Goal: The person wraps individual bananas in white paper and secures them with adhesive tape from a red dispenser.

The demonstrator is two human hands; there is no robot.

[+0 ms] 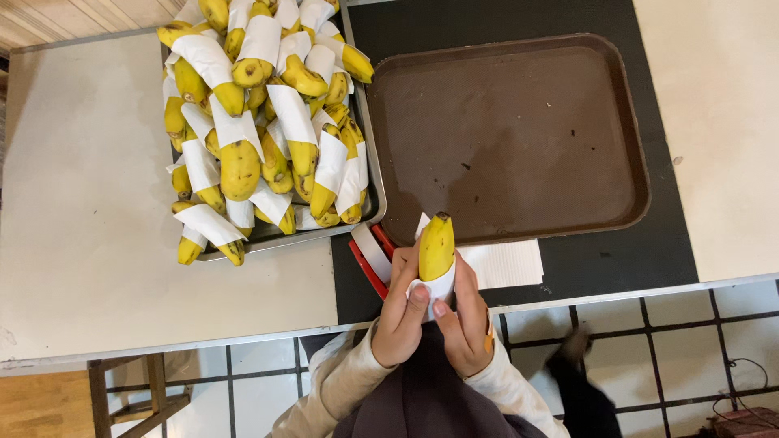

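Your left hand (403, 312) and right hand (464, 320) both close around a banana (436, 246), pressing white paper (438, 285) against it. Your fingers hide its lower end; a red tape dispenser (372, 258) sits partly behind your left hand.

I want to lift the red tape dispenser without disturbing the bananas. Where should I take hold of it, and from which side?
Grip the red tape dispenser by its long red sides, coming from above and from the person's near side. It lies slanted between the metal tray of wrapped bananas and the left hand, which with the right hand holds a banana; its far end is crowded.
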